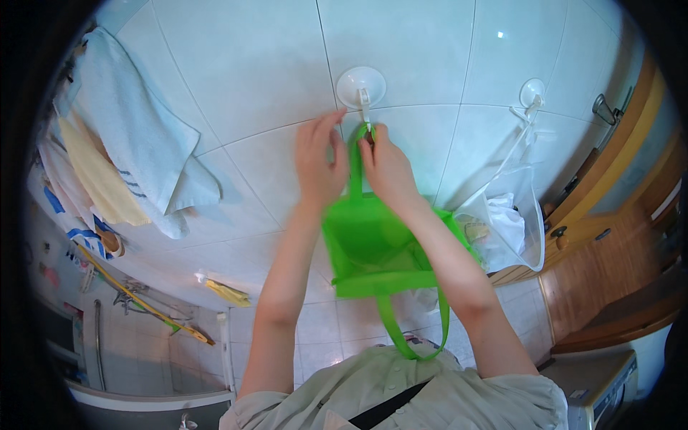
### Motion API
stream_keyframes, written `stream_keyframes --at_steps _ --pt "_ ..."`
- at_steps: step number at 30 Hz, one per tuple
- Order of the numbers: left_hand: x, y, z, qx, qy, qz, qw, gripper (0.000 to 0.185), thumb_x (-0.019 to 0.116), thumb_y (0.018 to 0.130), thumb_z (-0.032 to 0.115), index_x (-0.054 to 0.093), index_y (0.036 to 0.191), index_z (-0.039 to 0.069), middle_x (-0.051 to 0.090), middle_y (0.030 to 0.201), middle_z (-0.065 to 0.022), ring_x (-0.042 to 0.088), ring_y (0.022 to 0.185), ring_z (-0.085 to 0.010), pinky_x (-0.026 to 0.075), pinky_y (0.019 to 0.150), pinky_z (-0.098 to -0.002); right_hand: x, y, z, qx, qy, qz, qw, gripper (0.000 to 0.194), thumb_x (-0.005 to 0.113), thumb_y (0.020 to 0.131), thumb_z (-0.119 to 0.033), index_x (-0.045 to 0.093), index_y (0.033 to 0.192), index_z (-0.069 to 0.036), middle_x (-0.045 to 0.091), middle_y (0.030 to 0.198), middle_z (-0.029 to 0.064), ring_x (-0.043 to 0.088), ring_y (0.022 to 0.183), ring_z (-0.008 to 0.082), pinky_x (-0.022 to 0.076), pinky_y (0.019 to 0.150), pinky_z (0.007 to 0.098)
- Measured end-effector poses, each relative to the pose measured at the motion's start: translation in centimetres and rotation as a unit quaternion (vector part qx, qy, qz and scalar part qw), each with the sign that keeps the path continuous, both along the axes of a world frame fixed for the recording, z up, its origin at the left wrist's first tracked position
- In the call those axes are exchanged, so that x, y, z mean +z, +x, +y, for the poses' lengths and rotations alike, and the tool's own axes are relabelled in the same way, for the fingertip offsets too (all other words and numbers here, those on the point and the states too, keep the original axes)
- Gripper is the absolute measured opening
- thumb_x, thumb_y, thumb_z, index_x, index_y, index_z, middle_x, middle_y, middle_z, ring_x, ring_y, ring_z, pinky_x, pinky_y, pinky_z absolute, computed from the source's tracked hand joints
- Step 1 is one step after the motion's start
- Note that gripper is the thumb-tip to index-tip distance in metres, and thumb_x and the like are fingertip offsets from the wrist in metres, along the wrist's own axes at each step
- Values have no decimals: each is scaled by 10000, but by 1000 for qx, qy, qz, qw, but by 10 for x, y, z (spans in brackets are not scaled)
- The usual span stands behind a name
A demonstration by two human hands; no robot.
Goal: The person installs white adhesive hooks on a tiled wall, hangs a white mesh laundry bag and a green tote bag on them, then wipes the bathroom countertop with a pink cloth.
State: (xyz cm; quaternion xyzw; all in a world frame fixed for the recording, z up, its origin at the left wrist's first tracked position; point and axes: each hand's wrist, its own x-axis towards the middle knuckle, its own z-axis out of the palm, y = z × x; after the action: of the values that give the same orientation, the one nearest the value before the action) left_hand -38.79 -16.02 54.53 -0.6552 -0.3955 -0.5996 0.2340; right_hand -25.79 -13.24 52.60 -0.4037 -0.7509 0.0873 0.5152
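A white suction-cup hook (361, 87) is fixed to the tiled wall straight ahead of me. A bright green fabric tote bag (371, 231) hangs below it, its mouth facing up towards me. One handle loop reaches up to the hook's tip; the other handle droops towards my shirt. My right hand (388, 164) pinches the top of the upper handle at the hook, its fingers partly hiding the contact. My left hand (322, 161) is raised just left of that handle, slightly blurred, fingers apart and holding nothing, with its fingertips near the suction cup's lower edge.
To the right, a second suction hook (532, 92) carries a clear plastic bag (529, 215) with white items inside. Towels (134, 123) hang at left, above a yellow pole (145, 298). A wooden door (591, 220) stands at right; a washing machine (596, 376) is lower right.
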Motion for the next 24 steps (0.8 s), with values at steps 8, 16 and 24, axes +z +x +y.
stream_keyframes --at_steps 8,16,24 --pt "-35 19 -1 85 -239 -131 958 219 688 895 147 621 1091 77 674 908 -88 642 746 -194 500 649 -336 -12 38 15 176 -59 99 978 197 501 1009 -163 550 1077 15 628 795 150 630 743 286 481 687 394" --pt "-73 -33 -39 4 -291 -48 956 309 676 908 185 597 1175 53 669 1061 -122 651 934 -276 527 737 -373 -68 105 -13 16 123 -13 992 353 610 951 -237 564 1189 20 668 1037 210 636 970 401 495 859 442" --pt "-148 -87 -130 -116 -490 -211 838 477 604 974 189 461 1406 44 515 1397 -125 526 1233 -230 448 973 -357 -129 241 -139 -238 25 95 966 181 484 987 -80 585 1101 18 631 1003 153 609 944 242 474 814 339"
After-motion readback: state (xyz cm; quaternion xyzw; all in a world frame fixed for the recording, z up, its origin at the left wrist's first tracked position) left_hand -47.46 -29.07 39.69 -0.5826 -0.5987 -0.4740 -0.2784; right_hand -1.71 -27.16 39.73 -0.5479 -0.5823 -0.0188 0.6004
